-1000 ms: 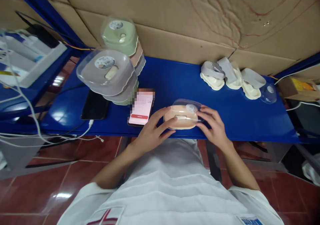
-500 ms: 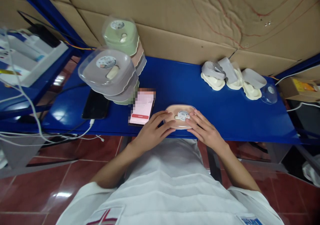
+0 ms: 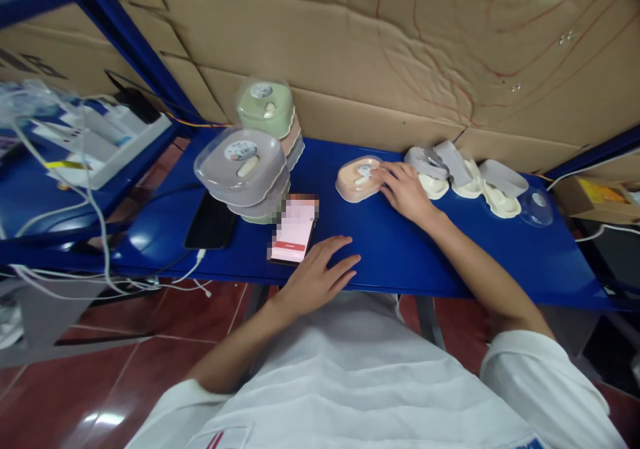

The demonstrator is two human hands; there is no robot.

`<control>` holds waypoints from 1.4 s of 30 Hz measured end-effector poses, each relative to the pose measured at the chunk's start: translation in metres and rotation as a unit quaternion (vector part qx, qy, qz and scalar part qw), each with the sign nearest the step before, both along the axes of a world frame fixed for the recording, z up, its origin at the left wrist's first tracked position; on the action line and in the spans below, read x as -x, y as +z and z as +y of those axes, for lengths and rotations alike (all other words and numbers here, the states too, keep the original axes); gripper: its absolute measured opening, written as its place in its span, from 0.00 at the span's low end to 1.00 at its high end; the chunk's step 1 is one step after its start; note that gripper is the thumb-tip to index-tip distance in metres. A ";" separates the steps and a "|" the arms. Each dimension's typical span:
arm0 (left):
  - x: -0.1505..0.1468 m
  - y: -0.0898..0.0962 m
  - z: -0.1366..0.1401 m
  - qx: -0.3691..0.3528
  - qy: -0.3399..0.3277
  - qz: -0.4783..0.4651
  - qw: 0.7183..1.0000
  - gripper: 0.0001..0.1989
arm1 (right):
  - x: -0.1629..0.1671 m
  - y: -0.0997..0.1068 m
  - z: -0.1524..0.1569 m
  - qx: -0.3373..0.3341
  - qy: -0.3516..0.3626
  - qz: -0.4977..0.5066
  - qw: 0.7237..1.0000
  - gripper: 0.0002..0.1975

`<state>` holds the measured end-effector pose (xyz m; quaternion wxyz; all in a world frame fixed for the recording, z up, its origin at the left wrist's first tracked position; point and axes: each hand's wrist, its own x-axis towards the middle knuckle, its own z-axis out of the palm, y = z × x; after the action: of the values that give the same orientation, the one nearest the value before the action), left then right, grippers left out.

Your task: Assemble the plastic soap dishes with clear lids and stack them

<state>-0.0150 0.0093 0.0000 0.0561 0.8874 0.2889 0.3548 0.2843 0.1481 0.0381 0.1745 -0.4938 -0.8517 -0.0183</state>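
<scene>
A small pink plastic box with a clear lid point(image 3: 350, 177) lies at the back middle of the blue table. It has a round white label and a cream oval piece on top. My right hand point(image 3: 405, 192) grips its right end, fingertips on the lid near the label; the thumb is partly hidden. Nearer the front edge, my left hand point(image 3: 325, 269) is open with its fingers spread, holding nothing. Just left of that hand lies a phone with a lit screen point(image 3: 295, 229). Similar lidded boxes in grey point(image 3: 240, 169) and green point(image 3: 265, 109) stand stacked farther left.
Cream trays and grey covers point(image 3: 503, 179) lie in a group at the back right, beside a clear dome lid point(image 3: 537, 208). A dark phone point(image 3: 210, 222) with a white cable lies at left. A cardboard wall point(image 3: 330, 56) closes off the back.
The pink box has moved from the front edge to the back of the table with my right hand on it. My left hand has let go of it and stays near the front.
</scene>
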 end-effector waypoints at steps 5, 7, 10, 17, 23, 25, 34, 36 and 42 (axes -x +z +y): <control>0.000 0.002 0.000 -0.002 -0.005 0.011 1.000 0.12 | 0.049 0.005 0.084 0.039 0.072 -0.008 0.997 0.27; 0.000 0.002 0.000 -0.005 -0.011 0.014 1.000 0.11 | 0.061 0.006 0.097 0.053 0.079 -0.006 0.995 0.30; 0.001 0.002 0.000 -0.005 -0.015 0.015 1.000 0.11 | 0.050 0.008 0.087 0.041 0.036 -0.008 0.998 0.32; -0.001 0.002 0.001 0.001 -0.034 0.034 0.999 0.11 | -0.040 -0.005 -0.006 -0.064 -0.224 -0.042 0.972 0.30; -0.002 0.000 0.001 0.008 -0.030 0.036 0.999 0.10 | -0.064 -0.012 -0.018 -0.067 -0.194 -0.055 0.977 0.24; -0.002 0.000 0.001 0.012 -0.028 0.033 0.999 0.10 | -0.070 -0.009 -0.008 -0.096 -0.229 -0.051 0.967 0.27; 0.000 0.000 0.002 0.019 -0.039 0.034 0.998 0.10 | -0.115 -0.012 0.008 -0.103 -0.257 -0.026 0.961 0.21; 0.000 0.000 0.002 0.017 -0.038 0.034 0.999 0.10 | -0.110 -0.010 0.005 -0.124 -0.240 -0.021 0.963 0.20; 0.000 0.000 0.002 0.015 -0.036 0.044 0.998 0.10 | -0.079 -0.002 -0.015 -0.131 -0.279 -0.042 0.950 0.18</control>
<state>-0.0149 0.0115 -0.0005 0.0692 0.9110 0.2639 0.3093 0.3633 0.1329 0.0360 0.1892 -0.6832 -0.6768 -0.1984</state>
